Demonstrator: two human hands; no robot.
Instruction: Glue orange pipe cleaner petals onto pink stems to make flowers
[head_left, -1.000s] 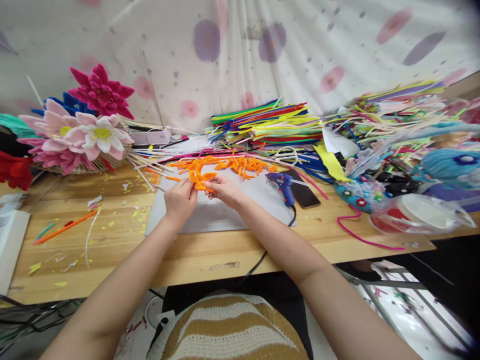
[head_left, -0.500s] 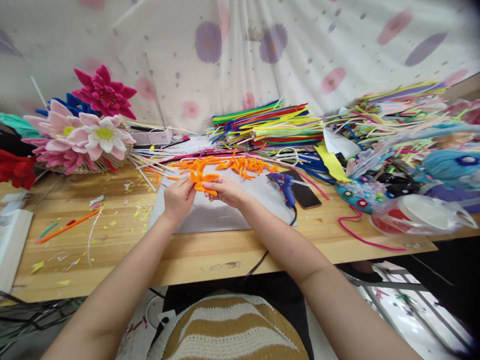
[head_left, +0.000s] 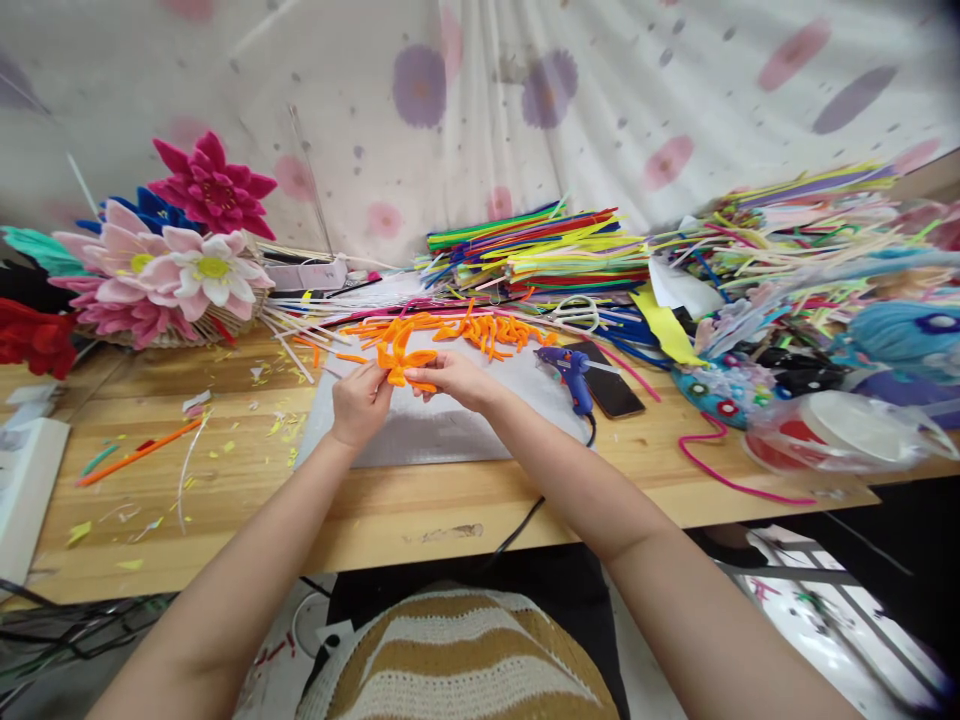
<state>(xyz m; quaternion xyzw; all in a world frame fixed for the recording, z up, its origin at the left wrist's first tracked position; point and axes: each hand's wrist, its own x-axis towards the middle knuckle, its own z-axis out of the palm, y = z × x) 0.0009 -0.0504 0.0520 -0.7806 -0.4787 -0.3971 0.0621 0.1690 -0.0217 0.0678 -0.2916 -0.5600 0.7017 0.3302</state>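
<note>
An orange pipe-cleaner flower point(head_left: 399, 362) with several looped petals is held between both hands above the grey board point(head_left: 427, 440). My left hand point(head_left: 361, 402) pinches its left side, fingers closed. From the right, my right hand point(head_left: 452, 382) grips a lower petal between thumb and fingers. Just behind them lies a row of bent orange pipe-cleaner pieces point(head_left: 495, 330). A blue glue gun point(head_left: 574, 375) rests on the board's right side, its cord running off the table's front edge. The flower's underside is hidden by my fingers.
A black phone point(head_left: 615, 385) lies beside the glue gun. Bundles of coloured pipe cleaners point(head_left: 540, 250) and scissors point(head_left: 577, 312) are at the back. Finished fuzzy flowers point(head_left: 202, 270) stand at left, near scattered scraps point(head_left: 262, 430). A lidded tub point(head_left: 832, 430) sits at right.
Both hands stay at nearly the same spot, still holding the orange flower. Its petals are tilted slightly differently. The whole view has shifted a little.
</note>
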